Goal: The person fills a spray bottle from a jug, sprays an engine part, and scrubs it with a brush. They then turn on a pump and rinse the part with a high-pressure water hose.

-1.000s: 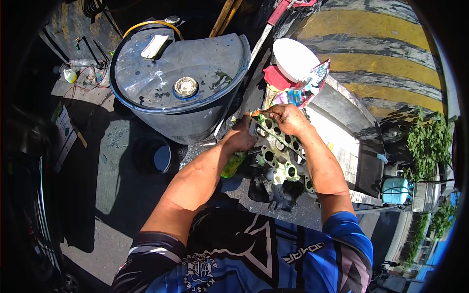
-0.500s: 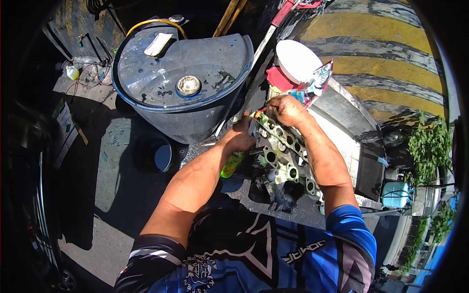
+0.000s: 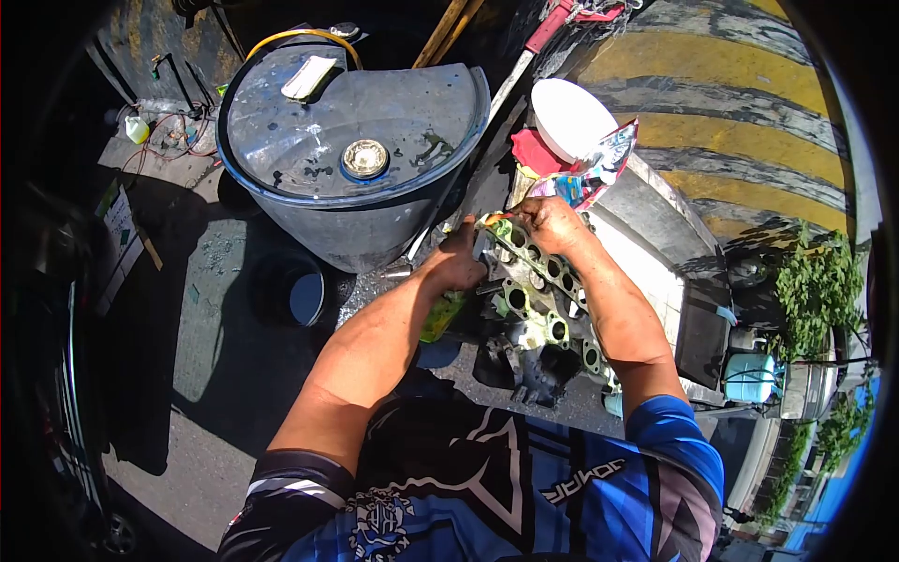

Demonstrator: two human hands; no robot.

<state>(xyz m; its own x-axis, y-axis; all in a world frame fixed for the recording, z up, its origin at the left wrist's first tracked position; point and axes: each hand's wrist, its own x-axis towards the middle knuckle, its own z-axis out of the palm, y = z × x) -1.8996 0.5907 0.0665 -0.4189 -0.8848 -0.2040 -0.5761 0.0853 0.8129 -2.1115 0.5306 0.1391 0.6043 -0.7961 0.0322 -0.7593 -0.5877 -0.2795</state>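
A metal engine part point(image 3: 536, 300) with several round ports lies in front of me, wet with greenish-yellow liquid in places. At its far end my right hand point(image 3: 546, 225) is closed around a small tool with an orange-red end, mostly hidden by the fingers. My left hand point(image 3: 456, 259) is at the far left edge of the metal part, its fingers partly in shadow; whether it grips the part is hard to make out. Below that hand, a bright green-yellow object point(image 3: 438, 320) shows beside the metal part.
A dark blue drum point(image 3: 393, 122) with a round cap stands beyond my left arm. At the right are a white bowl point(image 3: 571, 117), a red packet point(image 3: 613, 159) and a striped curb point(image 3: 721, 122). A dark bucket point(image 3: 306, 298) stands at the left.
My right hand has shifted slightly left and down, nearer the left hand. The whole view has moved a little.
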